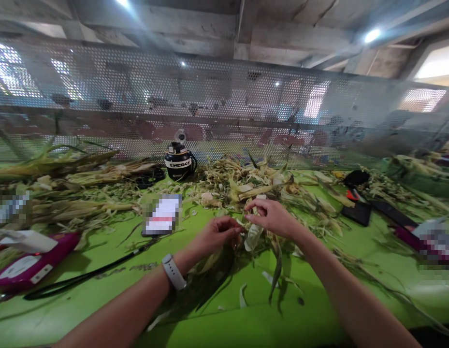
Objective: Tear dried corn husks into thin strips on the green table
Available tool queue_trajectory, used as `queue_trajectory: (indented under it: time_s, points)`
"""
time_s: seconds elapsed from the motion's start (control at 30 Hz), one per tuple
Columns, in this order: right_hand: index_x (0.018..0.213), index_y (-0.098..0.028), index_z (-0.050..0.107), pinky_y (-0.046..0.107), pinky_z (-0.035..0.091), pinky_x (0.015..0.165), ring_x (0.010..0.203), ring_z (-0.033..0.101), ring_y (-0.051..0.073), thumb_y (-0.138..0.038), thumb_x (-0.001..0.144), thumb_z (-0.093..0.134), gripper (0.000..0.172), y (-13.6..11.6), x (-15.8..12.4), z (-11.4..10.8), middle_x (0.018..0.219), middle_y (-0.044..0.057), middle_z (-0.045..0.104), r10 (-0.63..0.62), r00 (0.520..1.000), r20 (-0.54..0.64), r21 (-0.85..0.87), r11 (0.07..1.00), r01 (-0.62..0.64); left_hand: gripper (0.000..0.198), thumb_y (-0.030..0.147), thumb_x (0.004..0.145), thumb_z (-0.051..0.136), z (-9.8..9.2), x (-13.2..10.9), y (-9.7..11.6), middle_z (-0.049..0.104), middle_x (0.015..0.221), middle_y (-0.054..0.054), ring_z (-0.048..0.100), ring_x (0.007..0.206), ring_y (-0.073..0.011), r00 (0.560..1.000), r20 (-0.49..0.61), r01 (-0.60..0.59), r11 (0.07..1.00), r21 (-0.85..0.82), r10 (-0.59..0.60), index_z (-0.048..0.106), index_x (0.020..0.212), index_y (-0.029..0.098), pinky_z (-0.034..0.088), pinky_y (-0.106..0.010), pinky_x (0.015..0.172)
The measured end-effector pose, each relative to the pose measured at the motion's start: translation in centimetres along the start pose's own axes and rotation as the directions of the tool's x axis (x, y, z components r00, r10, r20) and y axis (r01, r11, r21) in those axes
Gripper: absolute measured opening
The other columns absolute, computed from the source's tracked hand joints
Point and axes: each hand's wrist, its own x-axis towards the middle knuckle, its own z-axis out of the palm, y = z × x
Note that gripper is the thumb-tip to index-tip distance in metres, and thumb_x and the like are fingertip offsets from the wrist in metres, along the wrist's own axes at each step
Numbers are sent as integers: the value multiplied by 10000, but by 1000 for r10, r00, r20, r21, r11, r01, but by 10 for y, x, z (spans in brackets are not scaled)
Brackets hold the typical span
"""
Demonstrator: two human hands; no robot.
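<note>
My left hand point(224, 233), a pale watch point(173, 272) on its wrist, is closed with thumb and fingertips pinched on a corn husk. My right hand point(271, 217) is just to the right and slightly higher, its fingers curled at the upper part of the same husk. A pale green-white piece of corn husk point(253, 237) hangs between and below the hands. Darker, drying leaves point(277, 266) trail down towards the table. The fingertips partly hide what they grip.
A heap of husks and scraps point(246, 181) spreads behind my hands on the green table point(253, 314). A black bottle point(179, 162) stands at the back. A phone point(162, 215) with a strap and a magenta device point(32, 266) lie left. A dark tablet-like object point(356, 212) lies right. A perforated metal screen point(224, 96) rises behind.
</note>
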Motion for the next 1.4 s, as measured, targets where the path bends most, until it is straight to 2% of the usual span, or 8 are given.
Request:
queue_trajectory:
  time_s: [0.2, 0.43, 0.57, 0.73, 0.87, 1.0, 1.1, 1.4]
  points:
    - [637, -181, 607, 242, 314, 591, 625, 467, 124, -268, 786, 604, 173, 2, 0, -2, 645, -2, 548, -139, 990, 40, -239, 960, 144, 287, 448, 734, 620, 0, 0, 3, 609, 602, 22, 524, 493, -99, 999, -37, 1, 998, 62, 1, 567, 749, 167, 446, -244, 519]
    - [688, -210, 486, 243, 348, 586, 530, 524, 117, -257, 871, 489, 188, 4, 1, 21, 580, -36, 560, 35, 999, -22, -76, 996, -36, 181, 333, 762, 625, -5, 2, 1, 636, 705, -11, 563, 692, -132, 974, -127, -139, 936, 324, 188, 658, 726, 159, 460, -271, 701]
    - [692, -210, 487, 248, 370, 593, 571, 549, 128, -254, 861, 507, 175, 5, 1, 24, 621, -19, 588, 49, 997, -56, -69, 996, -53, 103, 278, 729, 677, -7, 2, 2, 625, 828, -49, 563, 834, -173, 899, -193, -252, 822, 510, 394, 693, 698, 181, 447, -315, 793]
    - [693, -211, 477, 237, 382, 524, 493, 531, 110, -301, 854, 527, 191, 10, 3, 26, 606, -34, 576, 97, 995, -40, 92, 991, -93, 124, 251, 759, 646, -4, -4, 10, 652, 936, -67, 561, 932, -197, 861, -79, -355, 705, 614, 502, 687, 651, 206, 417, -366, 889]
    - [665, -209, 471, 228, 383, 497, 487, 515, 110, -308, 838, 551, 215, 9, 3, 28, 559, -39, 560, 137, 990, 20, 167, 976, -138, 173, 327, 761, 642, -3, -6, 12, 691, 848, -78, 606, 849, -184, 915, 5, -369, 832, 415, 404, 678, 679, 179, 449, -334, 834]
    - [637, -206, 462, 235, 382, 529, 517, 516, 116, -227, 846, 523, 219, 4, 2, 31, 559, -29, 564, 147, 989, 31, 84, 985, -149, 266, 420, 658, 719, -7, -5, 10, 704, 771, -56, 615, 728, -161, 992, 51, -122, 986, 116, 117, 668, 673, 160, 469, -300, 733]
    - [656, -201, 482, 243, 366, 554, 548, 527, 126, -201, 849, 520, 196, 3, 1, 33, 591, -11, 588, 115, 992, 56, -2, 993, -115, 282, 428, 584, 764, -10, -4, 9, 693, 687, -10, 593, 643, -128, 997, 62, 37, 999, -7, -36, 669, 651, 171, 461, -272, 688]
    - [641, -180, 557, 233, 278, 555, 567, 447, 114, -383, 805, 620, 269, 9, 1, 12, 584, -16, 531, -116, 991, 60, -270, 954, 128, 226, 377, 559, 786, -14, -2, 8, 666, 600, 21, 507, 519, -75, 980, 8, 200, 976, -88, -200, 693, 633, 186, 374, -194, 520]
